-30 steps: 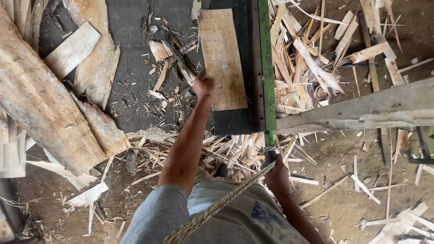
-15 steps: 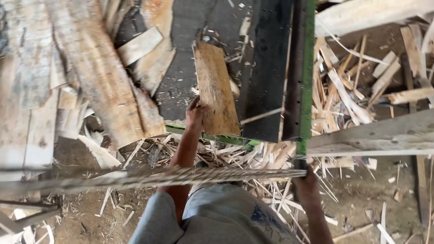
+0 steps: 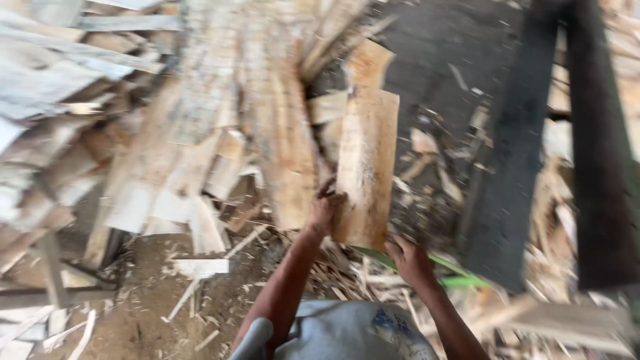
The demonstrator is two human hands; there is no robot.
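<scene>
Swung leftward, both hands now grip the plank's lower edge.

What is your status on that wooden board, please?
Left hand and right hand both gripping wooden board. Stacked planks close alongside on the left.

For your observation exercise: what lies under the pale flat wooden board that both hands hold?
Under the pale flat wooden board, a dark grey surface, wood scraps and a green strip show. The left hand and right hand grip it; directly beneath stays hidden.

Two hands, the left hand and right hand, are gripping one flat wooden board beside a pile of countless wood offcuts.
</scene>
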